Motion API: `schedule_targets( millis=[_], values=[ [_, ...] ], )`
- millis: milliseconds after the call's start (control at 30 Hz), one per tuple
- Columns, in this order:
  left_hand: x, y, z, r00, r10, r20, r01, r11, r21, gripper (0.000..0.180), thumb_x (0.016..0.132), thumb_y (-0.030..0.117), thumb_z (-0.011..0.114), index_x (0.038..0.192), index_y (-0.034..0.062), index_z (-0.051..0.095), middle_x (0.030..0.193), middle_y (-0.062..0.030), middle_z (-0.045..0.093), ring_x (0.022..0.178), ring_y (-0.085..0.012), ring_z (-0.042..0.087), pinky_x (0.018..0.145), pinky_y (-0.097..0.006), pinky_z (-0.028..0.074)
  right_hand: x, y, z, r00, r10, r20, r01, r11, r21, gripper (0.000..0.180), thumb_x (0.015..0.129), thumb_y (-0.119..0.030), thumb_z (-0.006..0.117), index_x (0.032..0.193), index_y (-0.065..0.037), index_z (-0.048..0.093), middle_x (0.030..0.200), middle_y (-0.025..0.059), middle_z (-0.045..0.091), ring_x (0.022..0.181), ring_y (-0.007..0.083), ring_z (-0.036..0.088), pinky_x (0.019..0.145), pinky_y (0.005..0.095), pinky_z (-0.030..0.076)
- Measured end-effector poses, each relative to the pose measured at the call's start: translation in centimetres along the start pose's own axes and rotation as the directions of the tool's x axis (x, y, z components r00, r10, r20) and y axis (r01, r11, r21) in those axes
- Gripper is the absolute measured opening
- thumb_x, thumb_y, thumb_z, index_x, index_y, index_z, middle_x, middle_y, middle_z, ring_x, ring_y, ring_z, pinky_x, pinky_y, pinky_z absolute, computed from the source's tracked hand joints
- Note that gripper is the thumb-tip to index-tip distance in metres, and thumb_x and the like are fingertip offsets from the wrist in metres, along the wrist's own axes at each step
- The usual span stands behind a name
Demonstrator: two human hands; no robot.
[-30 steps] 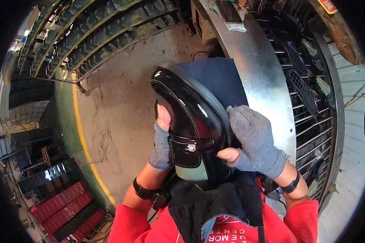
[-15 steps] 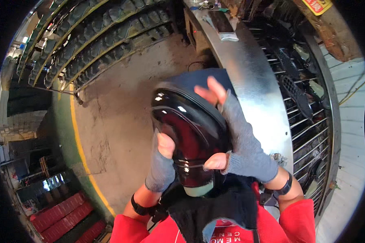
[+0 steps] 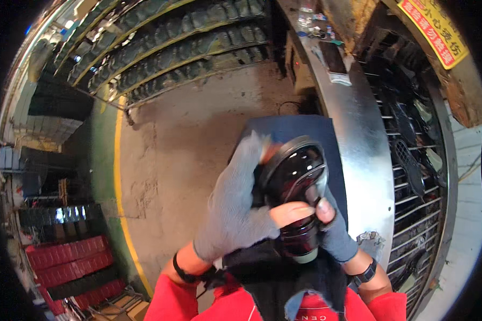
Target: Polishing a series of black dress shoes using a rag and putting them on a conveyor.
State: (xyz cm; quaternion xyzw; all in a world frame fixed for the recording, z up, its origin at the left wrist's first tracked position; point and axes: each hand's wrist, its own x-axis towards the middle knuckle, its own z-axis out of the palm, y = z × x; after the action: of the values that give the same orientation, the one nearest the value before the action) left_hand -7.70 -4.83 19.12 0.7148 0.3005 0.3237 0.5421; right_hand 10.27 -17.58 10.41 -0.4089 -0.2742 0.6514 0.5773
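A glossy black shoe (image 3: 301, 176) is held up in front of my chest, toe end away from me. A pale green end, like that of a shoe last (image 3: 307, 258), pokes out of its near opening. My left hand (image 3: 235, 203), in a grey fingerless glove, is closed on the shoe's left side, its thumb lying across the upper and its fingers partly hidden by the toe. My right hand (image 3: 334, 230), gloved alike, grips the right side, thumb up near the left thumb; its other fingers are hidden. A dark blue cloth (image 3: 334, 134) spreads beneath the shoe.
A metal bench (image 3: 361, 160) runs along my right, with a dark flat device (image 3: 333, 58) at its far end. Beyond it, a barred rack (image 3: 415, 206) holds black soles. Shelves of shoe-shaped pieces (image 3: 193, 51) stand far left; maroon stacks (image 3: 69, 262) sit lower left.
The shoe has turned and shifted right. My left hand has moved up to the toe side; my right hand has left the far side and come down to the near right. The view has shifted too.
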Motion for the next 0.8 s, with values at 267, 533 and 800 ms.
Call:
schedule_targets(
  millis=[267,533,800],
  values=[
    [4.2,1.9,-0.9,0.972,0.084,0.222,-0.105,0.991,0.087,0.057,0.096,0.025,0.074,0.144,0.0039,0.051,0.116,-0.0125,0.072,0.109,-0.0197,0.073,0.096,-0.036,0.056,2.3,-0.6,-0.4,0.989,0.138,0.047,-0.144,0.978,0.153,0.091,0.094,-0.062,0.073,0.158,-0.003,0.044,0.149,0.0109,0.055,0.133,0.0217,0.057,0.115,0.0386,0.048],
    [6.4,-6.5,3.3,1.0,-0.001,0.002,0.002,0.904,-0.429,0.049,0.113,0.044,0.043,0.111,0.0018,0.068,0.115,-0.0109,0.065,0.109,-0.0183,0.061,0.103,-0.032,0.047,1.9,2.2,-4.9,0.935,0.346,0.077,-0.352,0.879,0.322,0.087,0.099,-0.063,0.066,0.154,0.002,0.048,0.142,0.0226,0.063,0.129,0.0333,0.066,0.11,0.0473,0.056],
    [0.4,-8.3,8.1,0.917,0.04,-0.396,-0.165,0.944,-0.285,0.065,0.104,0.028,0.059,0.159,-0.0051,0.044,0.151,-0.015,0.053,0.145,-0.0243,0.045,0.124,-0.037,0.031,-3.4,-0.6,-3.4,0.935,0.351,-0.049,-0.355,0.928,-0.114,0.085,0.096,-0.055,0.073,0.155,0.002,0.051,0.143,0.0197,0.067,0.124,0.0303,0.07,0.108,0.0423,0.058]
  ],
)
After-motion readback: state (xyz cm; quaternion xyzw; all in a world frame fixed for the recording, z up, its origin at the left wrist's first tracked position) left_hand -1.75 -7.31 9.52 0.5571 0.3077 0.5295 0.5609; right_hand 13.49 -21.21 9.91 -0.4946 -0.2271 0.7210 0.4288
